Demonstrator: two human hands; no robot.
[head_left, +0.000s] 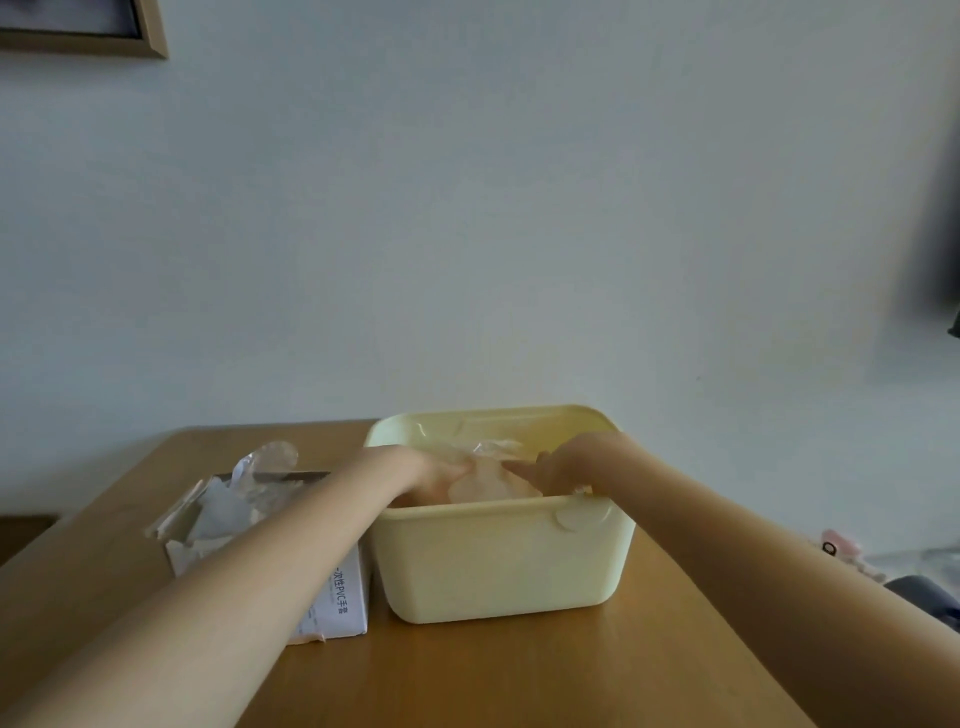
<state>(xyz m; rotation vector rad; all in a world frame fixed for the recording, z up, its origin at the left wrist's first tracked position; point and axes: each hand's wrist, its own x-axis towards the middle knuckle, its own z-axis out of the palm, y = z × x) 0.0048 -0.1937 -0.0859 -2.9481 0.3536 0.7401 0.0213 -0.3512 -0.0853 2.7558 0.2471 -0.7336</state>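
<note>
Both of our hands are down inside the pale yellow tub (498, 561). The clear plastic film (485, 480) bunched up in its middle is what we are working on. The left hand (426, 470) comes in over the tub's left rim with its fingers bent down and gathered on the film. The right hand (558, 467) comes in over the near right rim, fingers curled and seemingly pinching the same crumpled piece.

We judge the film to be very light, limp and slippery. It should crease rather than break, but it may stretch or tear if tugged hard. A loose fold or an edge is the best place to pinch it, since a flat patch would slide away.

The tub's near wall hides our fingertips and everything lying on its floor. We cannot tell whether the film is a glove or a bag, or whether anything sits under it. Touching the tub's left wall, an opened glove box (345, 587) stands on the worktop (519, 675). Our left forearm covers much of it, and its print is too small to read in full.
</note>
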